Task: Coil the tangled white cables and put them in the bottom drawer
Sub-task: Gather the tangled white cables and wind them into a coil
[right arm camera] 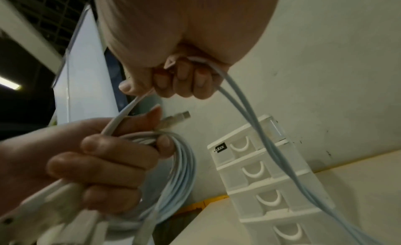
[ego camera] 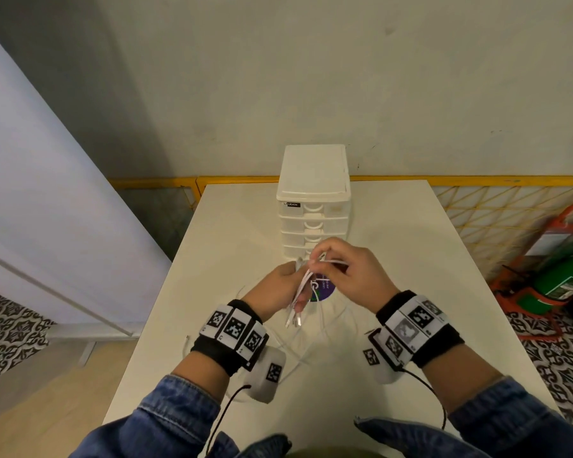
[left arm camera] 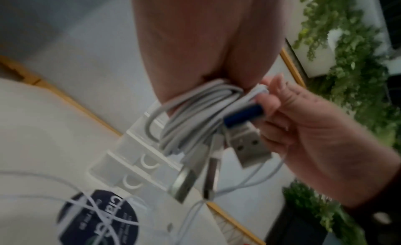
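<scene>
White cable coil (right arm camera: 182, 171) is gripped in left hand (ego camera: 275, 285), just in front of the drawer unit (ego camera: 313, 206); a loose strand is pinched by right hand (ego camera: 348, 269), nearer the bottom drawer (right arm camera: 288, 231).

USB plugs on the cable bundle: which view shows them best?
The left wrist view: the USB plugs hang large below the coiled cables, metal shells facing the camera, though blurred. In the head view the USB plugs are tiny under the left hand. The right wrist view shows one plug tip past the thumb.
</scene>
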The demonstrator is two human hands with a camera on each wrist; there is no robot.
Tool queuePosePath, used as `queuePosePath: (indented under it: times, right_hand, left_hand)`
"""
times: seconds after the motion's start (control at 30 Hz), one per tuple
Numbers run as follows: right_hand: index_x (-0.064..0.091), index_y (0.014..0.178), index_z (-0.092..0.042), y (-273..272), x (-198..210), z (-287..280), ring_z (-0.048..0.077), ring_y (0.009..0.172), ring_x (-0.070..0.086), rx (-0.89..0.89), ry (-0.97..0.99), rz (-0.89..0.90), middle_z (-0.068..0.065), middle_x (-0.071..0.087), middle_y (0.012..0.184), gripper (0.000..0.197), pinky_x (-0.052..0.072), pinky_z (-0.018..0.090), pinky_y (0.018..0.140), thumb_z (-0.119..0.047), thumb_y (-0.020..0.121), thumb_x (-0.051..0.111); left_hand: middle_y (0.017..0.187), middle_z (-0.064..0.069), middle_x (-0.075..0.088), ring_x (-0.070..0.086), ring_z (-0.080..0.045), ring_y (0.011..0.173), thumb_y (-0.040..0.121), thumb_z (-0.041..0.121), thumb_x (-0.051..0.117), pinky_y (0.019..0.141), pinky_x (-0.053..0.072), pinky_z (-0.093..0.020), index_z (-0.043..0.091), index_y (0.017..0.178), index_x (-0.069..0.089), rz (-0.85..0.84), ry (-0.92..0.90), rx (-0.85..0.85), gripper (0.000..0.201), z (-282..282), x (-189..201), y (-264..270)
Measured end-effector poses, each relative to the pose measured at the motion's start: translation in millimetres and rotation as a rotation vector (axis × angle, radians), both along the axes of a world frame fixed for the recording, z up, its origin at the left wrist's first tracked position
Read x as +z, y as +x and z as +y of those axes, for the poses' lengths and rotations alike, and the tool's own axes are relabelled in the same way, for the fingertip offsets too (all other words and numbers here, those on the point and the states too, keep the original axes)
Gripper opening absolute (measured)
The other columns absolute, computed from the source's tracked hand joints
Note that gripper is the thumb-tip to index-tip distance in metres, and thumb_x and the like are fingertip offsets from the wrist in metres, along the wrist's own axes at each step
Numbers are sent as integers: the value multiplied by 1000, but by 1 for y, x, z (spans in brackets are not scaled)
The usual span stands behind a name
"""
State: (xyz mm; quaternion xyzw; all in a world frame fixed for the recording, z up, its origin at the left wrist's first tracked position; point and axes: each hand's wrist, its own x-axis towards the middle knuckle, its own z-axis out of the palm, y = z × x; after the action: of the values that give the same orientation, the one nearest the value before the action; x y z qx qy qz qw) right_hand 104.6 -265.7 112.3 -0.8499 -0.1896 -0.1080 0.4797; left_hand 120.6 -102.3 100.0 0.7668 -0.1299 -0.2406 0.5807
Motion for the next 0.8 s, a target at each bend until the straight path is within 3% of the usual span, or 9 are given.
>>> queuePosePath:
  times: [0.1, 0.17, 0.27, 0.33, 0.4, 0.5, 0.6, 0.7, 0.8]
  right_hand:
    - [62, 87, -29, 8, 3, -7, 9, 58, 55, -38, 39, -4, -14, 58, 58, 9, 47, 29, 63, -25, 81, 68]
    - [65, 102, -35, 16, -2, -12, 9, 63, 55, -27, 53, 27, -12, 58, 63, 22, 48, 31, 69, -23, 83, 65]
    - [56, 121, -35, 21, -12, -15, 16, 82, 57, 42, 47, 79, 0, 58, 82, 34, 45, 28, 82, -34, 88, 50]
    - [60, 117, -25, 21, -14, -13, 7, 90, 59, 91, 88, 121, -6, 62, 91, 36, 43, 19, 83, -43, 91, 42]
    - [65, 108, -13, 19, -11, -8, -2, 81, 60, 152, 191, 226, -16, 68, 84, 40, 43, 10, 74, -42, 94, 41]
    - [65, 91, -9, 18, -12, -2, 6, 75, 60, 153, 239, 252, -11, 66, 75, 44, 47, 19, 73, -49, 88, 48]
    - [58, 73, -21, 14, -11, 5, 3, 62, 53, 108, 239, 214, -15, 58, 59, 24, 43, 20, 65, -36, 89, 49]
    - [57, 72, -12, 12, -8, 10, 14, 61, 57, 85, 209, 146, -4, 62, 62, 30, 46, 25, 62, -39, 87, 52]
    - [60, 79, 0, 13, -5, 15, 29, 67, 62, 90, 130, 92, 16, 67, 70, 49, 48, 36, 64, -49, 81, 52]
  left_hand:
    - [45, 3, 33, 29, -12, 37, 99, 47, 23, 46, 33, -21, 9, 78, 50, 130, -195, -45, 51, -6, 12, -4]
    - [44, 4, 30, 25, -10, 36, 93, 58, 17, 41, 32, -18, 10, 81, 52, 181, -265, -98, 61, -7, 17, -4]
    - [42, 6, 30, 25, -9, 35, 92, 57, 29, 43, 33, -20, 11, 79, 51, 146, -313, -127, 53, -10, 22, -6]
    - [40, 7, 31, 26, -8, 34, 92, 46, 37, 44, 32, -21, 12, 75, 51, 134, -332, -121, 41, -11, 24, -7]
    - [39, 6, 32, 27, -8, 33, 92, 38, 46, 44, 31, -21, 14, 67, 51, 165, -337, -118, 35, -10, 24, -7]
    - [42, 2, 44, 41, -10, 37, 91, 20, 54, 47, 37, -22, 17, 56, 58, 263, -326, -154, 36, -7, 24, -5]
    - [68, -8, 69, 69, -18, 66, 84, 14, 57, 67, 57, -27, 5, 86, 64, 407, -402, -171, 12, -4, 26, -4]
    - [87, -16, 74, 71, -25, 87, 85, 12, 53, 86, 56, -35, 0, 102, 64, 490, -411, -223, 23, -1, 27, -3]
    - [87, -15, 75, 72, -24, 87, 83, 10, 49, 87, 55, -35, 0, 95, 70, 551, -409, -274, 26, 2, 28, -5]
